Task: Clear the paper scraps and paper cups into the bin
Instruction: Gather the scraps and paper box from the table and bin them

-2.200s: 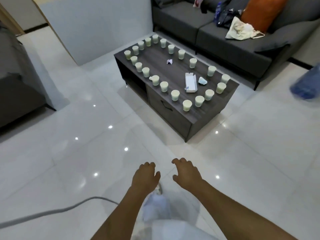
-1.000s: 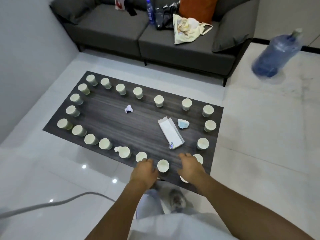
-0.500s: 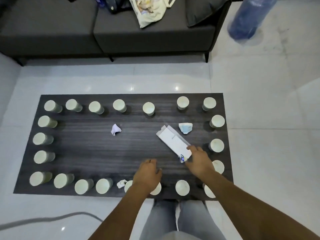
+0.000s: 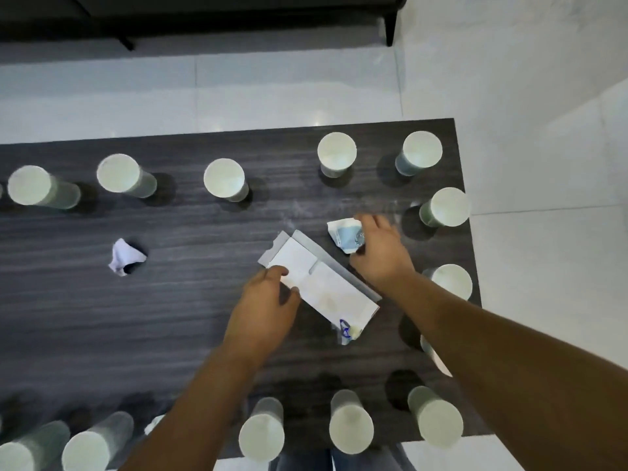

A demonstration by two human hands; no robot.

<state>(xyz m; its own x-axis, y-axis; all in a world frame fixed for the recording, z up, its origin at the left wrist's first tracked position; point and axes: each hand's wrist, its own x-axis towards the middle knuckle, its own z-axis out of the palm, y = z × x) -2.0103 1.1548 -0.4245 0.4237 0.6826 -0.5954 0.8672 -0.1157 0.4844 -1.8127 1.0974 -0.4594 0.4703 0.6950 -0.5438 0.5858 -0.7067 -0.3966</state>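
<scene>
Several pale paper cups ring the dark wooden table [image 4: 136, 328], among them one cup at the back [image 4: 336, 154] and one at the near edge [image 4: 351, 431]. A flattened white carton [image 4: 323, 287] lies in the middle. My left hand [image 4: 265, 311] grips the carton's left edge between fingers and thumb. My right hand [image 4: 380, 253] curls round a crumpled blue-and-white scrap [image 4: 345, 234], finger above it and thumb below. A white crumpled scrap [image 4: 124, 256] lies to the left, apart from both hands. A small scrap [image 4: 346, 331] sits at the carton's near end.
Another small scrap [image 4: 154, 423] lies between the near cups, partly hidden by my left forearm. A dark sofa base [image 4: 204, 15] runs along the back. White tiled floor [image 4: 543, 130] surrounds the table. No bin is in view.
The view has closed in over the table. My right hand moved from the carton's near end up to the blue-and-white scrap. My left hand moved forward onto the carton's edge.
</scene>
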